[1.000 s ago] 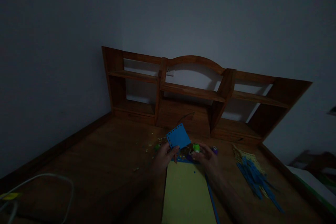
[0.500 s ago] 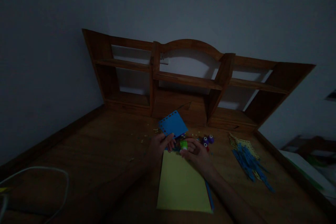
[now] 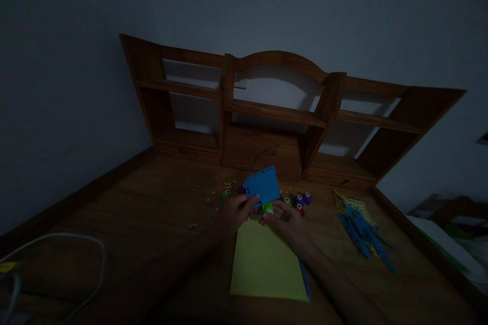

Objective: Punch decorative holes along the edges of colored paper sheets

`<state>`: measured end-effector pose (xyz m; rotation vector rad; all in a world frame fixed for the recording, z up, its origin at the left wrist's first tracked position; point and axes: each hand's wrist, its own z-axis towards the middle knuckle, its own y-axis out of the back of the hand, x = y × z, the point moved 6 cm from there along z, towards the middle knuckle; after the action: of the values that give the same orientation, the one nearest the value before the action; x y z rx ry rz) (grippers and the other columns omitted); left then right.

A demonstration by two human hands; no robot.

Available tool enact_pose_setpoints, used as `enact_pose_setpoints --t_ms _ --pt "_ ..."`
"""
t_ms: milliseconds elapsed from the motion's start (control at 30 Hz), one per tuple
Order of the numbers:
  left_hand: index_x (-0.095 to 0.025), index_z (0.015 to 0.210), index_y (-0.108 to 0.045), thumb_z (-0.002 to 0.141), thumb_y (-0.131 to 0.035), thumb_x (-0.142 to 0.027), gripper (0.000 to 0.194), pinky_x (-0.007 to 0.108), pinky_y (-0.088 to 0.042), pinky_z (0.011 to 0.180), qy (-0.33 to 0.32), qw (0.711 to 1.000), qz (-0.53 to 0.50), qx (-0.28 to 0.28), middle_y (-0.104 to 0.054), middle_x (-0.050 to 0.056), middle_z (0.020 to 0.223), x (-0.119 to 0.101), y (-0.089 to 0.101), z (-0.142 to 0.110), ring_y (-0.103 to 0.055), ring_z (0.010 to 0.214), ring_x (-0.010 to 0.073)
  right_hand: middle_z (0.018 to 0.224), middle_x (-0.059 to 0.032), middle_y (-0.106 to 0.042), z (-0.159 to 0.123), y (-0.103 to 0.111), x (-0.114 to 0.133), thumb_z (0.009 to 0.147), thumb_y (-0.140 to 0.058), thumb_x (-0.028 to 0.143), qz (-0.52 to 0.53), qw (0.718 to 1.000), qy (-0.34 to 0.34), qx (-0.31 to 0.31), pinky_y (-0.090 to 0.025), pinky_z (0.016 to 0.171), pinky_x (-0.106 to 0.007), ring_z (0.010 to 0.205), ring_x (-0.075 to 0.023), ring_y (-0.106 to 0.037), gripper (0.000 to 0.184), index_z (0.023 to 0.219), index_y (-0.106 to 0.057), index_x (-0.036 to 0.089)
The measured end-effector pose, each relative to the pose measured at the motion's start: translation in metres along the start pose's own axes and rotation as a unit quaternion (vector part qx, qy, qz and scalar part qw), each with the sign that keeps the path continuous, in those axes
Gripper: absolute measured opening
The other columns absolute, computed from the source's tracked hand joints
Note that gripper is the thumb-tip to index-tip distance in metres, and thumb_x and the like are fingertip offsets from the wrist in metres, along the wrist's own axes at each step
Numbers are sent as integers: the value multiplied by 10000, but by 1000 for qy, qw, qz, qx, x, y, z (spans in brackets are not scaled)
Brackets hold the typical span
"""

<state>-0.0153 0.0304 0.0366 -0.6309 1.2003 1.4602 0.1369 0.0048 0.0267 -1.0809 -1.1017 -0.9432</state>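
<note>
The scene is very dim. My left hand (image 3: 234, 212) pinches the lower edge of a blue paper square (image 3: 262, 186) with small holes punched along its border, holding it tilted above the desk. My right hand (image 3: 285, 221) is closed around a small green punch (image 3: 268, 208) right beside the blue square's lower corner. Both hands hover over the far end of a yellow sheet (image 3: 265, 264) that lies on a blue sheet on the wooden desk (image 3: 152, 223).
Small purple and red punches (image 3: 301, 199) sit right of my hands, another green one (image 3: 224, 194) to the left. Blue paper strips on a yellow punched sheet (image 3: 360, 226) lie far right. A wooden shelf unit (image 3: 274, 117) stands behind. A white cable (image 3: 57, 244) loops at left.
The view shifted slightly. My right hand brought the green punch in from the right, up to the blue square's lower corner. The left hand kept hold of the square and tilted it a little.
</note>
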Motion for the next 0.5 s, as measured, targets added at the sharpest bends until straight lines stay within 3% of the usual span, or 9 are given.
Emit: enact_pose_setpoints --t_ms 500 --pt "-149 584 -549 885 -442 -486 464 213 -366 496 8 1000 1 14 -513 -29 488 2 -1 3 -505 471 100 798 -32 -720 -1 1 -1 601 -815 265 -5 999 -27 -17 -543 684 -276 679 -152 -668 357 914 -665 182"
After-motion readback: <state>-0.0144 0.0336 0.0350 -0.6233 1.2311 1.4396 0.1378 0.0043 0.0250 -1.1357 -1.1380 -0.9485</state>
